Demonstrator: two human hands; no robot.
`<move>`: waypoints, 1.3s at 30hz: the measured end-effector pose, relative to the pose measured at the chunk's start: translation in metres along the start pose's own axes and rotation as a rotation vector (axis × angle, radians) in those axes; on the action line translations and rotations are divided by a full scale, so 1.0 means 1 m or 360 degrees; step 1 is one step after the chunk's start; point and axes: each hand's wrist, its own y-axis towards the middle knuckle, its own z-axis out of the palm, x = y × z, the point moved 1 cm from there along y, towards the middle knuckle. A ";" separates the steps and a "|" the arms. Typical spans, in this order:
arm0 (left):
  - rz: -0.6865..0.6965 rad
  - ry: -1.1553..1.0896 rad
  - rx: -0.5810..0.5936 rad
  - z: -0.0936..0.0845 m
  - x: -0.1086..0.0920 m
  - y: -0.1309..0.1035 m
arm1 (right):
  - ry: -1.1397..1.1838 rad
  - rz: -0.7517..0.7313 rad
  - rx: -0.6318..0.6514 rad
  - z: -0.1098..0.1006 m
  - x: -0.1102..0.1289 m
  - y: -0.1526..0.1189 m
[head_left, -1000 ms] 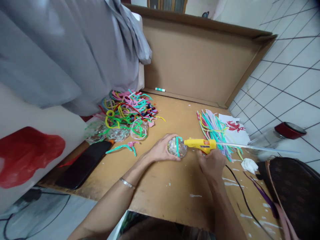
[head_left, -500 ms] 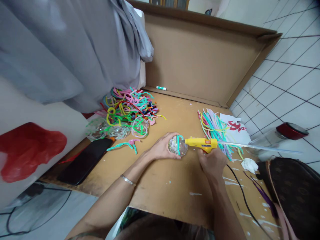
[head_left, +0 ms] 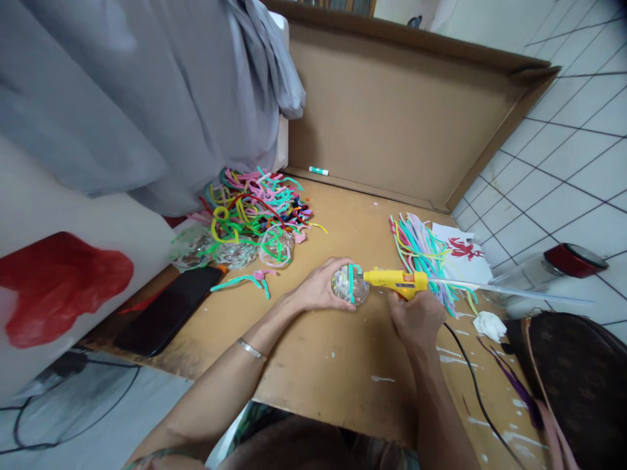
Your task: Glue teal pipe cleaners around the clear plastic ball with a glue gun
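Observation:
My left hand (head_left: 326, 286) is wrapped round the left side of a clear ball (head_left: 360, 292), which has a turquoise fuzzy strip (head_left: 351, 284) across it. In my right hand (head_left: 420, 316) is a yellow glue gun (head_left: 396, 281), gripped by its handle. The gun's nozzle points left and meets the right side of the ball, close to the strip; whether it touches cannot be made out. A long clear glue stick (head_left: 514, 292) sticks out of the gun's back end.
Left on the table (head_left: 304, 352) lie a heap of coloured pipe cleaners (head_left: 259, 202), clear balls (head_left: 235, 251) and a black phone (head_left: 169, 313). Right are a pipe cleaner bundle (head_left: 418, 248), white tissue (head_left: 490, 325), bottle (head_left: 529, 271) and brown bag (head_left: 573, 378). Cardboard (head_left: 401, 111) stands behind.
The camera view has shifted slightly, so the surroundings sit a little farther right. Both hands keep the same hold on the ball and the glue gun.

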 end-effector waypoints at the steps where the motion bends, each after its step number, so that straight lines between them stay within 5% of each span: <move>1: 0.0003 0.0001 0.0000 0.000 0.000 0.000 | -0.0006 0.0004 0.0000 0.000 0.000 0.000; 39: 0.0031 0.0023 -0.0002 0.001 0.000 0.000 | -0.0042 -0.0027 0.0012 0.002 -0.004 -0.001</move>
